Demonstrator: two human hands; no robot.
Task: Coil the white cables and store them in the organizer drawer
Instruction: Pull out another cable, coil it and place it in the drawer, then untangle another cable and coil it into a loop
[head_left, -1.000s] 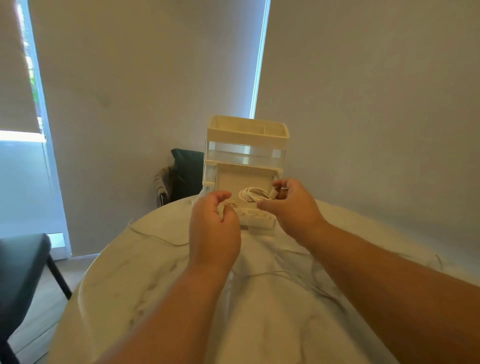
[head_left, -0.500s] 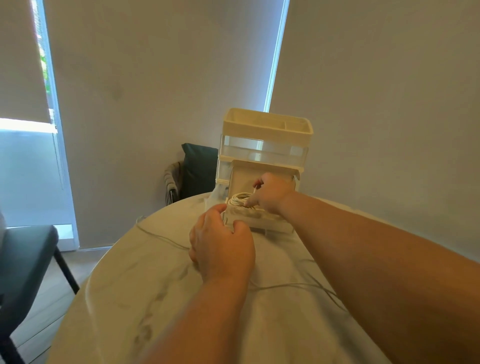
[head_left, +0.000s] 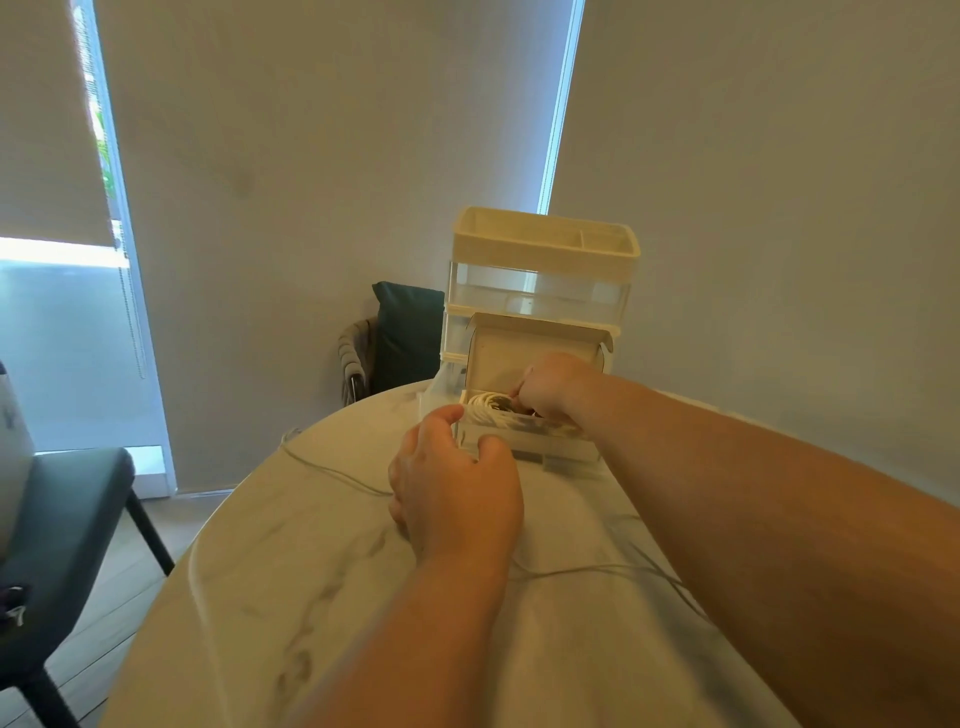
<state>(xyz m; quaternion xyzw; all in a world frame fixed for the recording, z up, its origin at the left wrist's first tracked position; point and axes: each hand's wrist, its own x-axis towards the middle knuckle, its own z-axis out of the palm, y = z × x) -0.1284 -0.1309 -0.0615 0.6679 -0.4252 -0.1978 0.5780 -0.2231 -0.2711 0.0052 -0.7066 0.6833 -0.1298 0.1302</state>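
Observation:
A cream organizer (head_left: 543, 270) stands at the table's far edge with its clear bottom drawer (head_left: 540, 447) pulled out toward me. A coiled white cable (head_left: 485, 404) lies inside the drawer. My right hand (head_left: 558, 384) reaches down into the drawer, fingers curled on the coil's right side. My left hand (head_left: 457, 483) grips the drawer's front left corner, thumb on the front wall and fingers on the side. Another thin white cable (head_left: 332, 470) trails loose across the table to the left and under my arms.
The round marble table (head_left: 249, 597) fills the foreground. A dark chair (head_left: 57, 519) stands at the left. Behind the table sits another chair with a dark cushion (head_left: 405, 338). Grey walls and a bright window strip close the back.
My right hand carried the coil from above the drawer front down into the drawer. My left hand moved onto the drawer's front corner and stayed. The view shifted slightly left.

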